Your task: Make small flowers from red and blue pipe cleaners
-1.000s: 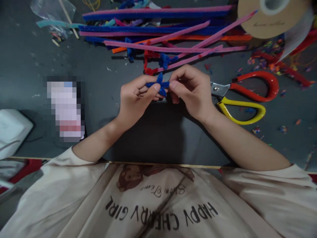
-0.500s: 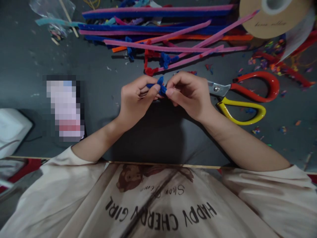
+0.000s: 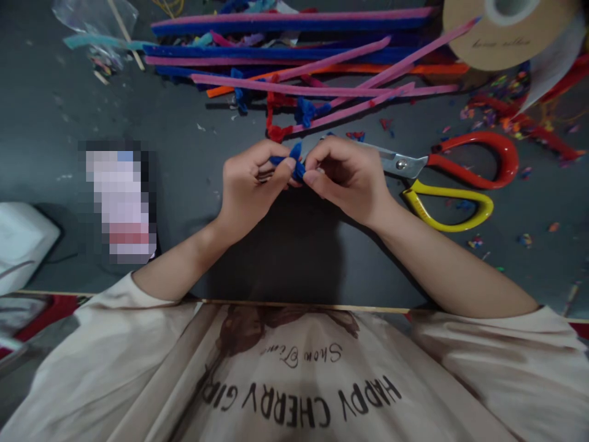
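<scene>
Between my hands is a small blue pipe cleaner (image 3: pixel 296 151), bent into a shape with pointed petal-like ends. My left hand (image 3: pixel 252 184) pinches it between thumb and fingers. My right hand (image 3: pixel 352 178) is closed too, its thumb and index finger pressed on the lower right end of the same piece. The fingertips hide part of the piece. Scissors (image 3: pixel 402 164) with one red and one yellow handle lie just right of my right hand, their blades partly behind it. Beyond my hands, a bent blue pipe cleaner piece (image 3: pixel 307 112) rests beside a red one (image 3: pixel 278 132).
Pink pipe cleaners (image 3: pixel 294 87), with blue and orange ones, lie across the back. A cardboard spool (image 3: pixel 497 52) stands back right, near colourful fuzz scraps (image 3: pixel 506 92). At left are a blurred-out phone (image 3: pixel 122 202), a white object (image 3: pixel 25 245) and a clear plastic bag (image 3: pixel 99 21).
My right hand has shifted slightly left and down, still at the blue piece, baring more of the scissor blades. My left hand keeps its pinch almost unchanged.
</scene>
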`<state>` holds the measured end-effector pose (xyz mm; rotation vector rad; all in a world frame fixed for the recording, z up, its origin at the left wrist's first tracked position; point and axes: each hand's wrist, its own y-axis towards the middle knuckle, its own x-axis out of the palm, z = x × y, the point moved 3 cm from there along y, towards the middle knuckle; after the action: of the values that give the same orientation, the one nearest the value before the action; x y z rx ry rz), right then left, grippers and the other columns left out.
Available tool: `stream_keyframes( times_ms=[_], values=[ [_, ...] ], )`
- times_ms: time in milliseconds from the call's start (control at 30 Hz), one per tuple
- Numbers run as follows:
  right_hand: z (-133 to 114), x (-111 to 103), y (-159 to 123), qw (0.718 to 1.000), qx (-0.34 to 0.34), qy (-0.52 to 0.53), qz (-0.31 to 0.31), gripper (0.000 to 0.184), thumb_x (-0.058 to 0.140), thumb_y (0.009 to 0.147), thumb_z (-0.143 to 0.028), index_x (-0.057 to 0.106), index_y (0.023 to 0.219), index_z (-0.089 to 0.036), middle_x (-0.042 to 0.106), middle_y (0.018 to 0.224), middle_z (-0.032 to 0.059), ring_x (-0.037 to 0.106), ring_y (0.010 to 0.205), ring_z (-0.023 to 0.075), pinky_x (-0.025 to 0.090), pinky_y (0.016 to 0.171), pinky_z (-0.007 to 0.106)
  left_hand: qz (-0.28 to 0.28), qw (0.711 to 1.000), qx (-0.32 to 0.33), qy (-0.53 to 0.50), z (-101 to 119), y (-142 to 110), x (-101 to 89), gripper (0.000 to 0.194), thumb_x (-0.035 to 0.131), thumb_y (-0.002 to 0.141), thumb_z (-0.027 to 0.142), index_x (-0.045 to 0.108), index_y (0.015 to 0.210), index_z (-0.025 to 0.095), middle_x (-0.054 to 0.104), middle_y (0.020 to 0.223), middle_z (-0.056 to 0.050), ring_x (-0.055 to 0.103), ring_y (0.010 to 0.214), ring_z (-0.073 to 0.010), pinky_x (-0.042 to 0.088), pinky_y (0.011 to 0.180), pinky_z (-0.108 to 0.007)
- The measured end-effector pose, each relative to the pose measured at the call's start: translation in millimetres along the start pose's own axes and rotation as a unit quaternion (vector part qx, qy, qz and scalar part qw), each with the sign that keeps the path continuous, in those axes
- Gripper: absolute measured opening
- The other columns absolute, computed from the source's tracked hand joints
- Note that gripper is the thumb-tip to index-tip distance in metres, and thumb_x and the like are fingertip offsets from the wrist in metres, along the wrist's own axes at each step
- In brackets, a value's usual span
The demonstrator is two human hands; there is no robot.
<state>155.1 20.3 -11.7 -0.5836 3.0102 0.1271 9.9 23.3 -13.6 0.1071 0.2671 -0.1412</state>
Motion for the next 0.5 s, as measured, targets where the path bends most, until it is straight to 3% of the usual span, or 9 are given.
stream_keyframes(
  times_ms=[200, 367, 500],
  values=[
    [-5.5, 1.4, -0.3, 0.998, -0.016, -0.055, -0.027, 0.009, 0.054, 0.081, -0.019, 0.051, 0.073, -0.019, 0.044, 0.062, -0.004, 0.035, 0.053, 0.0047, 0.028, 0.049, 0.022, -0.006, 0.999, 0.049, 0.002, 0.6, -1.8, -4.3, 0.012, 0.057, 0.081, 0.02, 0.063, 0.072, 0.016, 0.061, 0.057, 0.005, 0.055, 0.049, -0.001, 0.041, 0.047, -0.011],
    [-2.6, 0.5, -0.4, 0.999, -0.017, -0.032, -0.022, 0.01, 0.055, 0.081, -0.018, 0.051, 0.072, -0.019, 0.043, 0.06, -0.0046, 0.035, 0.051, 0.0047, 0.028, 0.048, 0.022, -0.005, 0.999, 0.047, -0.005, -0.1, -0.6, -2.6, 0.011, 0.057, 0.081, 0.018, 0.062, 0.071, 0.017, 0.061, 0.056, 0.006, 0.055, 0.048, -0.0014, 0.042, 0.047, -0.012],
    [2.3, -2.7, 0.4, 1.0, -0.003, 0.02, 0.011, 0.013, 0.058, 0.082, -0.024, 0.051, 0.072, -0.018, 0.042, 0.058, -0.006, 0.035, 0.047, 0.0033, 0.026, 0.046, 0.022, -0.017, 0.999, 0.031, -0.037, -0.1, -0.3, -0.8, 0.013, 0.057, 0.083, 0.031, 0.062, 0.082, 0.019, 0.063, 0.058, 0.005, 0.06, 0.05, -0.0036, 0.047, 0.049, -0.013]
  ],
)
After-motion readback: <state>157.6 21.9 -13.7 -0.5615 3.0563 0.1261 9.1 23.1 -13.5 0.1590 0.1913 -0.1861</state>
